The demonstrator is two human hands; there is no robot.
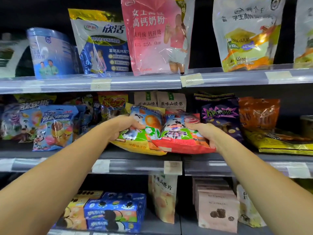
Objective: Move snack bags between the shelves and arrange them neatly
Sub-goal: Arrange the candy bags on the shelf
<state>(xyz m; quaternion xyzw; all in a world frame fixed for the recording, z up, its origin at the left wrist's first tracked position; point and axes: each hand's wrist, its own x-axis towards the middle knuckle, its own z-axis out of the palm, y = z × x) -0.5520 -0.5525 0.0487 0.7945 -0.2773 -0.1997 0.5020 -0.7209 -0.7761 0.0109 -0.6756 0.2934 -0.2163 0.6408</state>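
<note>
Grey metal store shelving point(135, 165) with clear plastic price rails fills the view. Tall, glossy foil pouches point(152, 36) stand upright on the upper shelf. At the middle shelf's front, two puffy, crinkled plastic snack bags lie side by side and touching: a yellow-edged bag point(144, 131) on the left and a red-edged bag point(179, 138) on the right. Their sealed bottom edges face the viewer, long axes running back into the shelf. The left hand point(122, 126) grips the yellow-edged bag's left side, and the right hand point(205, 133) grips the red-edged bag's right side.

3 grey shelves point(67, 154) with price-tag rails point(144, 82) against a dark back wall point(201, 39).
</note>
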